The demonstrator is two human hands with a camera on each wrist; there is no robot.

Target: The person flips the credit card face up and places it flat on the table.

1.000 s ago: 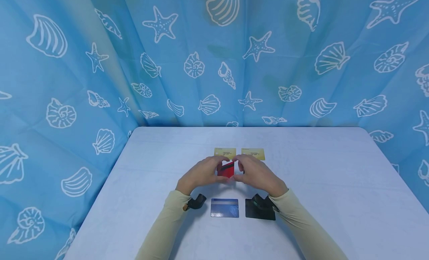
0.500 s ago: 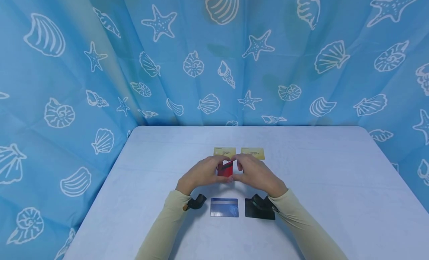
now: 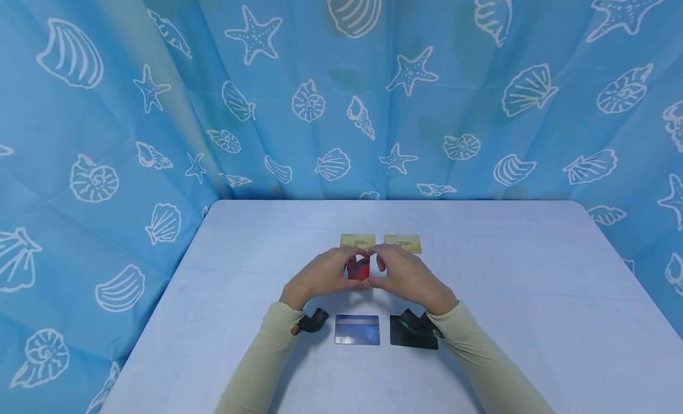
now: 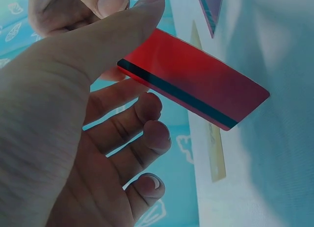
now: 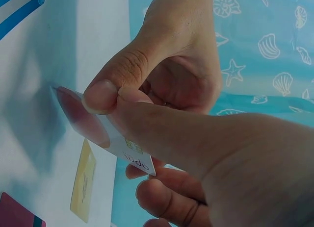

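A bank card (image 3: 358,269), red with a black stripe on the back, is held above the table between both hands. My left hand (image 3: 326,271) pinches it with thumb and forefinger; in the left wrist view the other fingers (image 4: 156,136) are loosely bent. My right hand (image 3: 408,276) meets the left at the fingertips and pinches the same card. Seen from the right wrist, the card's face (image 5: 140,153) is pale with a dark red area, a chip and lettering, and both thumbs lie against it. A purplish-red striped card (image 5: 19,212) lies on the table, hidden in the head view.
Two yellow cards (image 3: 402,242) lie side by side beyond the hands. Nearer are a blue card (image 3: 357,330) and a black card (image 3: 413,338), partly covered by the right wrist's camera. A white-covered table (image 3: 507,254) stands before a blue seashell curtain (image 3: 331,88).
The red card has turned slightly between the fingers, so a narrower part of it shows in the head view. Both hands stay almost where they were.
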